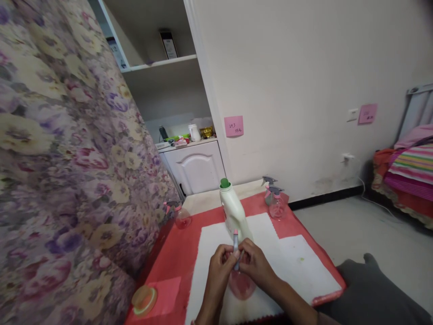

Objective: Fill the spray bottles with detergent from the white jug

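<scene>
Near the front of the table, a clear pinkish spray bottle (pixel 242 286) stands on white paper, its grey and pink spray head (pixel 236 241) pointing away from me. My left hand (pixel 219 271) has its fingers closed round the left side of the spray head. From the right, my right hand (pixel 256 263) pinches the same head, fingertips close to the left ones. Just beyond both hands stands a pale green jug (pixel 234 210) with a green piece (pixel 224 183) at its mouth. The bottle's neck is partly hidden by the fingers.
One spray bottle (pixel 183 218) stands at the table's left back, others (pixel 278 208) at the right back. A round greenish-rimmed item (pixel 144 299) lies at the front left on the red cover (pixel 165 257). A floral curtain (pixel 84 171) hangs along the left side.
</scene>
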A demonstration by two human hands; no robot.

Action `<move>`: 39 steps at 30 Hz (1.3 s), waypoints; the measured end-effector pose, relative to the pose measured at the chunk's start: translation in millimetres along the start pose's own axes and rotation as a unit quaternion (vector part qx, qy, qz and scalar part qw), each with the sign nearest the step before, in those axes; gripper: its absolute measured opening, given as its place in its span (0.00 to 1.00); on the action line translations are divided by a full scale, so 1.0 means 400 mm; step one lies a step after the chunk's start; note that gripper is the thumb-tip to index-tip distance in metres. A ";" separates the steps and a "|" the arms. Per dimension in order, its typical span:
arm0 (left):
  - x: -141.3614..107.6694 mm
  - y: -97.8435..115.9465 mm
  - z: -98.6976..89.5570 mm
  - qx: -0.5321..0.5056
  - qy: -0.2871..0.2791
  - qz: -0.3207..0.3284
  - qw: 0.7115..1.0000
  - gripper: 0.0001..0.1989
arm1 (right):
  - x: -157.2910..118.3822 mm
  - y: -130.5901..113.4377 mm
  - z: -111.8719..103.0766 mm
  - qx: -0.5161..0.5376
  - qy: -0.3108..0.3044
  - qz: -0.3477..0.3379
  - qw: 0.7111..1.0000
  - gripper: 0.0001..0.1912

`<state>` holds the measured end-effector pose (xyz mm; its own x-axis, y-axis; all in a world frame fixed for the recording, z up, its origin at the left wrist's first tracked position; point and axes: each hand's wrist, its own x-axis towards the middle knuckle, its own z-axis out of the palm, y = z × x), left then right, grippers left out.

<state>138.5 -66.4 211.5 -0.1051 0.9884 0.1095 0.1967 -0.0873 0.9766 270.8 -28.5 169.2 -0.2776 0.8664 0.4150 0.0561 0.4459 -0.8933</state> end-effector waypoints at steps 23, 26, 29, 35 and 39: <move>-0.006 -0.009 0.009 -0.018 0.027 0.008 0.999 0.15 | -0.011 -0.004 -0.007 0.026 -0.044 -0.005 0.999 0.08; -0.004 -0.017 0.012 -0.019 0.037 0.012 0.999 0.15 | -0.011 0.006 0.001 0.042 -0.017 0.002 0.999 0.07; -0.008 -0.020 0.015 -0.021 0.044 0.008 0.999 0.15 | -0.012 0.015 0.024 0.023 0.042 0.032 0.998 0.10; -0.012 -0.017 0.020 -0.026 0.058 0.011 0.998 0.17 | -0.012 0.002 0.010 0.044 -0.018 0.014 0.999 0.09; -0.012 -0.014 0.024 -0.030 0.067 0.010 0.997 0.17 | -0.012 0.003 0.012 0.040 0.016 0.023 0.999 0.08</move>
<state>147.4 -69.3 203.7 -0.2309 0.9615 0.1490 0.1411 -0.1185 0.9829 267.7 -33.2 165.5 -0.2459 0.8925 0.3781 -0.0091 0.3879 -0.9216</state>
